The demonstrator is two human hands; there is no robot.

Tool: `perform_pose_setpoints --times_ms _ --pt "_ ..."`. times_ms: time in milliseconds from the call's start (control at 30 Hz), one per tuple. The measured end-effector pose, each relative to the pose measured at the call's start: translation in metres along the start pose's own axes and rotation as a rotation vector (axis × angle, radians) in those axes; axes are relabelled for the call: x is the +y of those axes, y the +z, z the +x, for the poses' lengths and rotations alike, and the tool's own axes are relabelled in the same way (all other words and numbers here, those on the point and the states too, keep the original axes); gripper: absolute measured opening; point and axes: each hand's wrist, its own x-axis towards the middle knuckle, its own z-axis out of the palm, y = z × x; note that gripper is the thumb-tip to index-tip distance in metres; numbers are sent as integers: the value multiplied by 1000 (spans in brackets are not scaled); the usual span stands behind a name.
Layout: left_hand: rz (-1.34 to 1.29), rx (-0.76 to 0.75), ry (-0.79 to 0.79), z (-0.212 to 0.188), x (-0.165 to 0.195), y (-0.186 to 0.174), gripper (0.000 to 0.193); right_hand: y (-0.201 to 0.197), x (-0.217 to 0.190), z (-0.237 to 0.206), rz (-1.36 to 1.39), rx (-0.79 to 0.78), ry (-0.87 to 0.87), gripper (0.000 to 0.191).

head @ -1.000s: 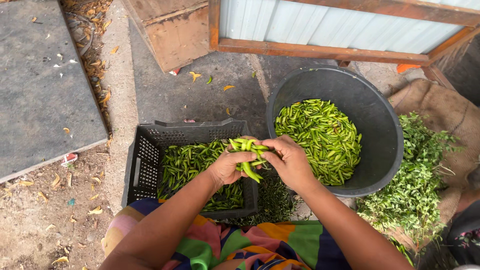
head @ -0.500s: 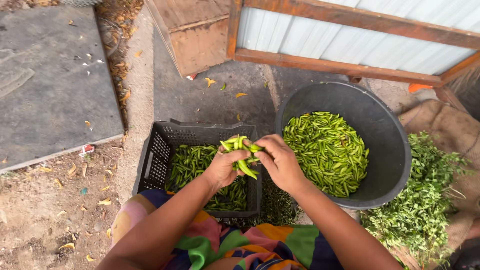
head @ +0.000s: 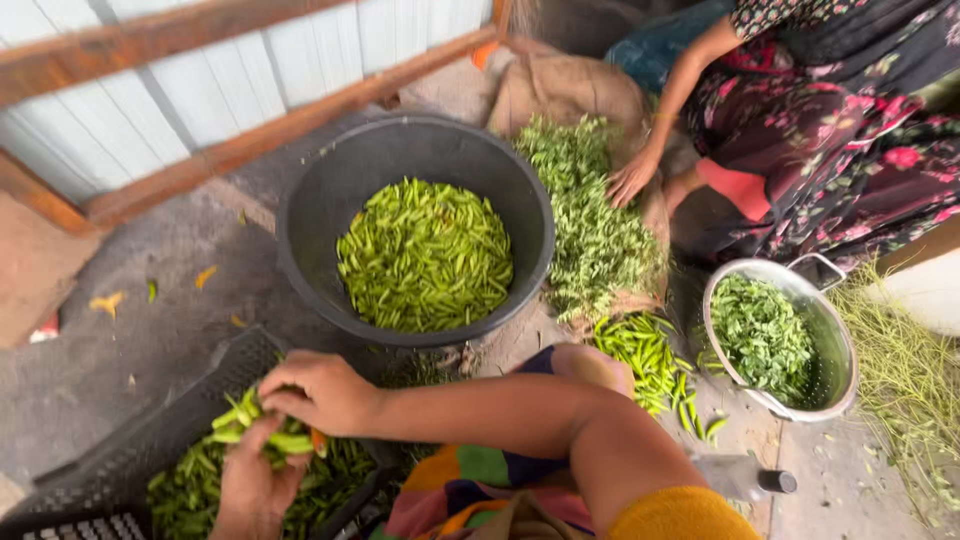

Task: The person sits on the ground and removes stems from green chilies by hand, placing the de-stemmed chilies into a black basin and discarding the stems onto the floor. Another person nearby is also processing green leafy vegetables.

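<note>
My left hand (head: 250, 480) and right hand (head: 320, 392) clasp a bunch of green chillies (head: 262, 430) above the black crate (head: 150, 440); I would grip firmly near its right edge.

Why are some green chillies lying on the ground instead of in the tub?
A loose pile of green chillies lies on the bare ground between the black tub and the metal colander, outside every container. A few yellow scraps are scattered on the concrete too.

Burlap sack (head: 575, 85) (brown, behind herbs)
</note>
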Motion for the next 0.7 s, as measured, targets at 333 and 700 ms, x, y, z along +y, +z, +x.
perform_pose_setpoints --times_ms 333,700 --pt "2 58 417 -4 38 6 28 17 8 47 605 -29 348 17" --pt "64 10 423 -15 44 -6 31 -177 52 82 378 231 -29 31"
